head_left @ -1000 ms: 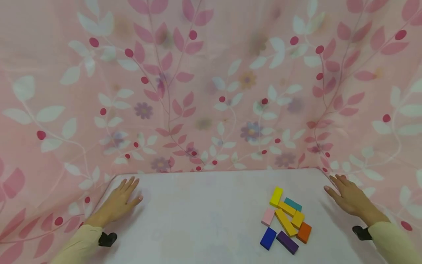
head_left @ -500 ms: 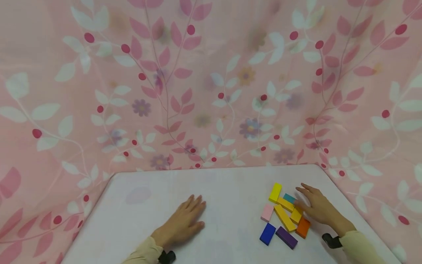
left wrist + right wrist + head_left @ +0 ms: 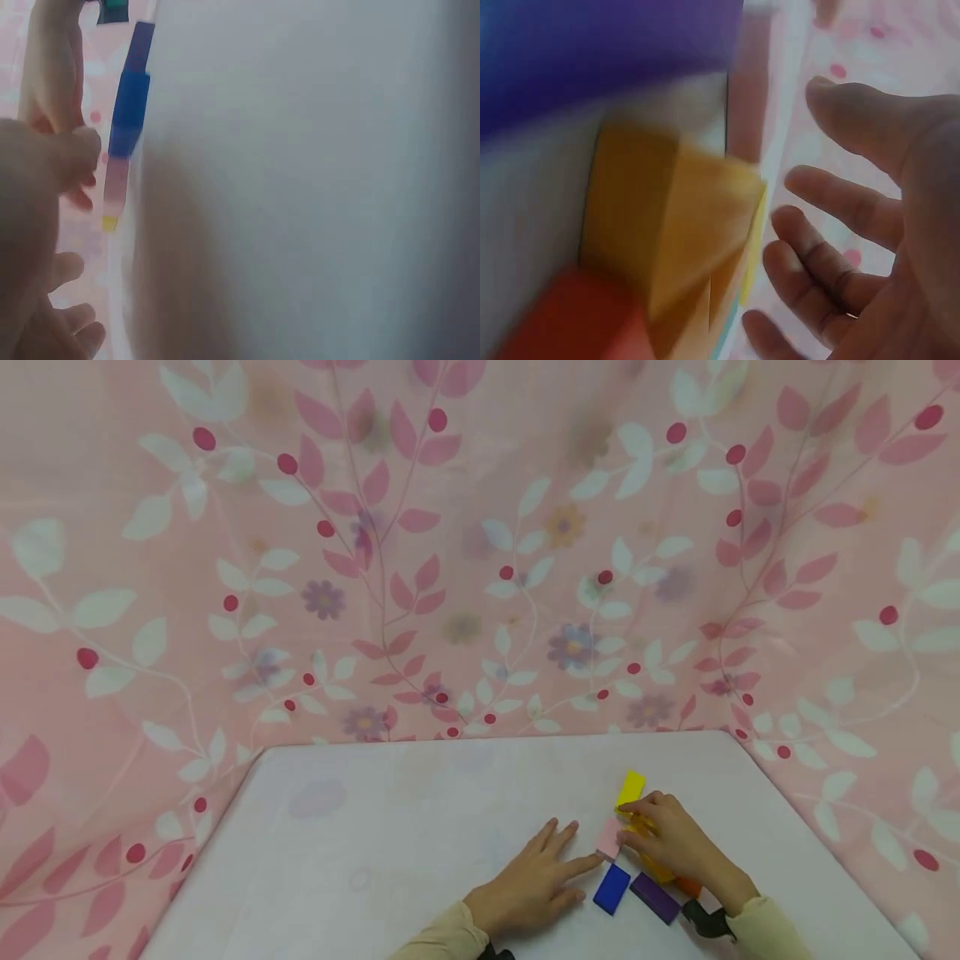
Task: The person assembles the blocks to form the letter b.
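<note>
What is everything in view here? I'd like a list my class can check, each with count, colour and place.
Bright yellow block: one, yellow, back of the group
Pink block: one, pink, left side, by the left fingers
Blue block: one, blue, in front of the pink one
Purple block: one, purple, right of the blue one
Deep-yellow blocks: at least two, partly hidden by the right hand
Orange block: one, orange, behind the purple one
Teal block: one, teal, a sliver in the right wrist view
Table: one, white, beneath the blocks
Floral sheet: pink, behind the table
Wrist devices: two, black, at the wrists
Sleeves: two, cream, on the forearms
Hands: two, left and right, over the table
</note>
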`<state>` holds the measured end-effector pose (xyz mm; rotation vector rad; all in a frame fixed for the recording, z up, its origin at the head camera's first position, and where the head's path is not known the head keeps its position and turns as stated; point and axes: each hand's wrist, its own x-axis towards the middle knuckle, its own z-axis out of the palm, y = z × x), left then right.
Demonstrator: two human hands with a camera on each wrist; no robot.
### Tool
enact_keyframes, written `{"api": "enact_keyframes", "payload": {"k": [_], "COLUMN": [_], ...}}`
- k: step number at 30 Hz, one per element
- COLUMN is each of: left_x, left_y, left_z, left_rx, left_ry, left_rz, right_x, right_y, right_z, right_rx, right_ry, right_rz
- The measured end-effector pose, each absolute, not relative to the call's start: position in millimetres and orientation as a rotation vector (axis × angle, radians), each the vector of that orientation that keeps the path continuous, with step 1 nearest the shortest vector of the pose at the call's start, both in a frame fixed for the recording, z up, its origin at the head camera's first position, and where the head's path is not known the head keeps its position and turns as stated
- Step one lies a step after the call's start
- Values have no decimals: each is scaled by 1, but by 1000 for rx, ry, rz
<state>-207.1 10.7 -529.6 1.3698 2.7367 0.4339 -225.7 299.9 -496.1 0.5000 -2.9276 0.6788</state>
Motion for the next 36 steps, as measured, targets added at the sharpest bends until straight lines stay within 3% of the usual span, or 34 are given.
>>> {"api": "enact_keyframes", "payload": {"k": [7,21,36], "left_x": [-205,-199,-193], "left_y": [36,53,43], "left_z": [-534,-539,-536], "left_rx": [1410,1237,1066], "left_ry": [2718,2789,2837], "left_rz": [434,644,640], "right_x": [-222,-223,-233], "right_y": [287,288,275], "right_z": [-500,-499,-504], "right_rx": [506,482,675], "right_ry": [-2929,-2973,-2908], "right_rz": [637,686,787]}}
